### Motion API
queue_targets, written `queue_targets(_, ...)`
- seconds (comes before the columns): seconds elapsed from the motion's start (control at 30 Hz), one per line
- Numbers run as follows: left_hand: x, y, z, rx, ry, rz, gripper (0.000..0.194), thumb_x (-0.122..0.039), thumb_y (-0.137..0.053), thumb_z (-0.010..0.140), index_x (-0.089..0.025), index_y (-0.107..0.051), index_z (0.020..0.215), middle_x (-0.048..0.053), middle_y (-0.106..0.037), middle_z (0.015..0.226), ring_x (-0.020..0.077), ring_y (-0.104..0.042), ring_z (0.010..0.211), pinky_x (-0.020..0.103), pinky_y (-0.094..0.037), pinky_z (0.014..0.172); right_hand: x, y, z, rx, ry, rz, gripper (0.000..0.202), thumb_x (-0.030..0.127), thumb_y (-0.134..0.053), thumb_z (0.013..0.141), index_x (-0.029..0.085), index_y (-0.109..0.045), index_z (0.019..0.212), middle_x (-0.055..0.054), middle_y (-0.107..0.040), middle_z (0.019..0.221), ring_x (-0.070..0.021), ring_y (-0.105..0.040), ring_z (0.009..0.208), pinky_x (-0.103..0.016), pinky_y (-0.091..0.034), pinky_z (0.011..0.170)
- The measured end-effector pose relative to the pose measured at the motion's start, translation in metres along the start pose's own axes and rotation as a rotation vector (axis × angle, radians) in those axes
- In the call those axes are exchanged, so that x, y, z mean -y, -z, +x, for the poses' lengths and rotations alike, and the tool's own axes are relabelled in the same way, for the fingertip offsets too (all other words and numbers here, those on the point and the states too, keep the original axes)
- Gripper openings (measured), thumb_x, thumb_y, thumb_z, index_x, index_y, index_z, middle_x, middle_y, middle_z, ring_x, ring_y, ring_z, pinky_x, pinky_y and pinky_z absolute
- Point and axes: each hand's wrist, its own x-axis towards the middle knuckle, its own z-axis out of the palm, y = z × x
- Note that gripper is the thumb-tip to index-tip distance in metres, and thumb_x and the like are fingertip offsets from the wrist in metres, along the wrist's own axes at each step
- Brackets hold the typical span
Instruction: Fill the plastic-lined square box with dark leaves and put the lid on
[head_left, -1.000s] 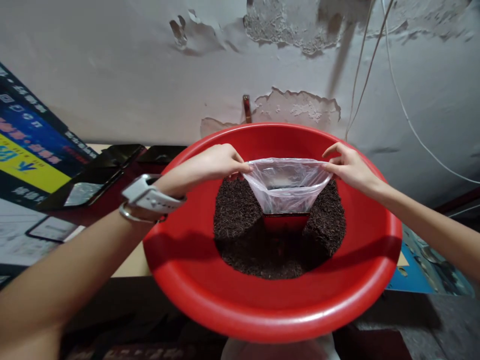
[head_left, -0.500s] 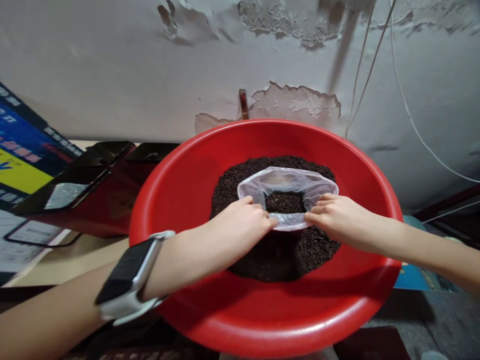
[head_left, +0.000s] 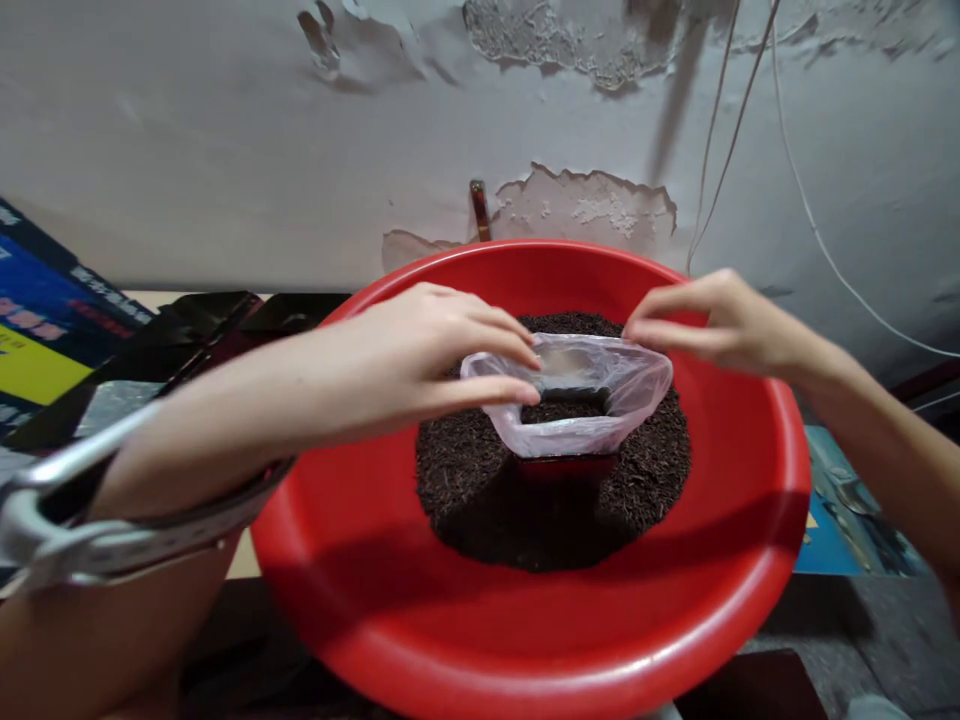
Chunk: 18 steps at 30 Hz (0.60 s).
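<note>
A clear plastic bag (head_left: 570,437) lines a small dark red box (head_left: 566,475), its mouth spread wide above the box. Inside the bag lie dark, thin dried shreds that look like tea leaves. The box stands in a pile of the same leaves (head_left: 469,455) in a large red basin (head_left: 352,580). My left hand (head_left: 450,345) is over the bag's left side, thumb and fingers apart, holding nothing. At the far right of the bag's rim, my right hand (head_left: 712,320) pinches the plastic between thumb and forefinger.
Dark boxes or bags (head_left: 206,320) stand left of the basin, beside a blue and yellow printed panel (head_left: 56,310). Behind is a wall (head_left: 225,130) with peeling paint and hanging cords (head_left: 799,180). A blue printed sheet (head_left: 836,530) lies at right.
Both hands have left the bag's near rim. My left hand has risen and opened; my right hand has moved up to the far right rim. The bag's mouth has changed shape.
</note>
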Motion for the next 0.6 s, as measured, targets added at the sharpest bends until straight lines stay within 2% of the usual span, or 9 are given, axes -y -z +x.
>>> queue_targets(0.07,0.004,0.008,0.009,-0.071,-0.011,0.013,0.041,-0.055,-0.047,0.079,-0.030,-0.070,0.101,-0.003,-0.066,0.107,0.0215,-0.057,0.106,0.032,-0.037,0.095,-0.026,0.009,0.018,-0.253,-0.112,-0.001,0.034,0.043,-0.046,0.088,0.018,-0.067,0.082,-0.004,-0.066,0.080,-0.0159,-0.059,0.076,-0.029,-0.044,0.075)
queue_targets(0.13,0.012,0.005,0.020,-0.211,0.061,0.048,0.043,-0.051,-0.040,0.084,-0.026,-0.069,0.105,-0.002,-0.064,0.111,0.0229,-0.055,0.110,0.033,-0.037,0.096,-0.063,0.003,0.039,-0.301,-0.244,-0.055,0.031,0.041,-0.049,0.088,0.016,-0.067,0.090,-0.007,-0.066,0.088,-0.0191,-0.060,0.085,-0.033,-0.043,0.083)
queue_targets(0.17,0.019,0.000,0.025,-0.274,0.101,0.072,0.043,-0.049,-0.039,0.086,-0.024,-0.068,0.106,-0.001,-0.064,0.113,0.0234,-0.054,0.111,0.034,-0.036,0.097,-0.083,-0.006,0.048,-0.236,-0.311,-0.085,0.029,0.040,-0.052,0.086,0.016,-0.066,0.095,-0.009,-0.066,0.094,-0.0215,-0.060,0.090,-0.036,-0.043,0.087)
queue_targets(0.23,0.035,-0.013,0.035,-0.345,0.169,0.121,0.042,-0.044,-0.039,0.087,-0.020,-0.067,0.106,0.003,-0.064,0.115,0.0239,-0.055,0.111,0.035,-0.036,0.099,-0.120,-0.033,0.063,0.022,-0.482,-0.147,0.041,0.040,-0.061,0.082,0.014,-0.060,0.113,-0.015,-0.061,0.114,-0.0281,-0.056,0.107,-0.040,-0.039,0.095)
queue_targets(0.3,0.051,-0.027,0.040,-0.318,0.201,0.148,0.040,-0.042,-0.040,0.086,-0.019,-0.067,0.105,0.006,-0.065,0.114,0.0240,-0.056,0.109,0.035,-0.037,0.099,-0.147,-0.063,0.070,0.228,-0.738,-0.191,0.063,0.043,-0.066,0.078,0.011,-0.048,0.130,-0.022,-0.045,0.134,-0.0341,-0.045,0.123,-0.042,-0.034,0.101)
queue_targets(0.33,0.059,-0.032,0.041,-0.285,0.212,0.153,0.040,-0.042,-0.040,0.086,-0.018,-0.067,0.104,0.007,-0.066,0.113,0.0242,-0.057,0.108,0.035,-0.038,0.098,-0.158,-0.077,0.071,0.242,-0.806,-0.205,0.070,0.044,-0.066,0.078,0.008,-0.043,0.134,-0.026,-0.038,0.139,-0.0382,-0.040,0.127,-0.046,-0.032,0.102)
queue_targets(0.43,0.074,-0.041,0.040,-0.181,0.255,0.169,0.042,-0.044,-0.039,0.085,-0.019,-0.067,0.105,0.007,-0.067,0.114,0.0261,-0.058,0.108,0.036,-0.040,0.096,-0.177,-0.109,0.074,0.194,-0.890,-0.228,0.074,0.046,-0.057,0.084,0.006,-0.031,0.141,-0.029,-0.023,0.145,-0.0425,-0.025,0.134,-0.054,-0.028,0.103)
queue_targets(0.53,0.078,-0.045,0.039,-0.098,0.259,0.194,0.046,-0.046,-0.036,0.086,-0.019,-0.067,0.107,0.008,-0.065,0.118,0.0270,-0.056,0.110,0.037,-0.041,0.095,-0.185,-0.129,0.081,0.133,-0.907,-0.220,0.070,0.052,-0.048,0.087,0.011,-0.029,0.142,-0.025,-0.024,0.145,-0.0402,-0.022,0.135,-0.054,-0.031,0.102)
queue_targets(0.6,0.076,-0.047,0.040,-0.063,0.257,0.202,0.046,-0.047,-0.034,0.086,-0.020,-0.067,0.106,0.007,-0.065,0.117,0.0262,-0.057,0.109,0.036,-0.042,0.093,-0.185,-0.137,0.085,0.104,-0.929,-0.212,0.068,0.052,-0.049,0.087,0.015,-0.032,0.140,-0.023,-0.025,0.145,-0.0405,-0.024,0.134,-0.058,-0.033,0.099)
